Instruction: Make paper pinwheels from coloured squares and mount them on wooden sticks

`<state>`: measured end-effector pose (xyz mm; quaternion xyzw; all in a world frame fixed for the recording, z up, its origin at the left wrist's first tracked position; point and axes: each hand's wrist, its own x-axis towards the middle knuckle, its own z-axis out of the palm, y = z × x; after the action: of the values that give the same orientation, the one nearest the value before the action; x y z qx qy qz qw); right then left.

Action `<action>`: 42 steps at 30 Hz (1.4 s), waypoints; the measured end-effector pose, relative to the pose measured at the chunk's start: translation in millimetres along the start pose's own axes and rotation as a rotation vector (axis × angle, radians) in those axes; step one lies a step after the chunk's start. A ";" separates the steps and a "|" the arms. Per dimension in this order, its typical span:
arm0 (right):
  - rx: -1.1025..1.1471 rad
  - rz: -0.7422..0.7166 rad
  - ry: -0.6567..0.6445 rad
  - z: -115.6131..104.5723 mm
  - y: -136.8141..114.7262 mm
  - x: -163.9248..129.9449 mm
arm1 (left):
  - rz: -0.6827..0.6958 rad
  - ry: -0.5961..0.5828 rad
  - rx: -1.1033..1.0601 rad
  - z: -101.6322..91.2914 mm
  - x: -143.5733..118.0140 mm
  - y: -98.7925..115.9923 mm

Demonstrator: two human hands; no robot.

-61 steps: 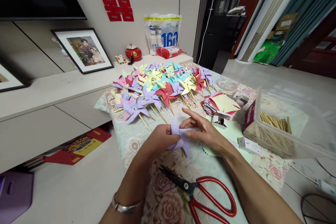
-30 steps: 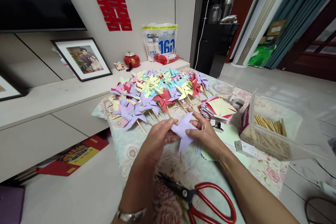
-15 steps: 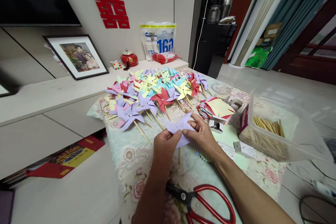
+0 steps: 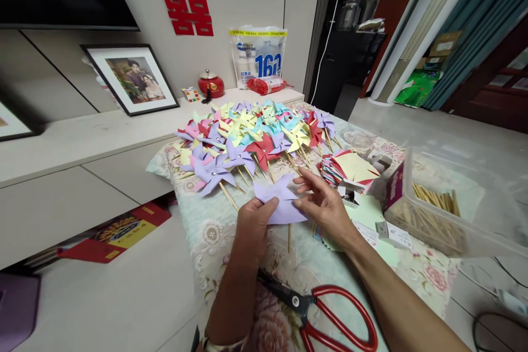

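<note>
Between my hands is a light purple paper pinwheel blank (image 4: 284, 212), with some blades folded toward its middle. My left hand (image 4: 253, 223) pinches its left side, thumb on top. At the right edge, my right hand (image 4: 325, 206) has its fingers apart; its thumb tip is at the paper, and I cannot tell if it touches. Below the paper a thin wooden stick (image 4: 289, 239) shows, its upper part hidden. Red-handled scissors (image 4: 297, 302) lie on the cloth near my left forearm. Finished paper pinwheels (image 4: 264, 151) in several colours lie beyond my hands.
A stack of cut paper squares (image 4: 355, 168) and an open small box (image 4: 350, 193) lie to the right. Farther right, a clear plastic bin (image 4: 433, 231) holds wooden sticks (image 4: 435, 198). A floral tablecloth (image 4: 212, 256) covers the table. A cabinet (image 4: 119, 137) stands behind.
My right hand has let go of the folded middle and its fingers have spread at the paper's right side. My left hand still pinches the paper. The view has shifted slightly.
</note>
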<state>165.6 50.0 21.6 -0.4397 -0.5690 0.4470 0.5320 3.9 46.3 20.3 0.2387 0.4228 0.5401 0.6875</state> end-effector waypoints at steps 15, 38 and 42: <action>-0.429 -0.281 -0.276 -9.4 -9.6 0.9 | 0.037 0.066 0.067 -5.9 5.4 -2.6; -0.427 -0.050 -0.163 2.2 -3.4 -1.0 | 0.110 0.117 0.291 2.0 7.7 -11.5; -0.408 -0.034 -0.151 2.9 -1.4 -0.9 | 0.125 0.104 0.313 2.7 5.3 -11.0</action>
<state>162.7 48.8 22.7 -0.4939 -0.6933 0.3454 0.3951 12.4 48.3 11.3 0.3405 0.5210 0.5208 0.5842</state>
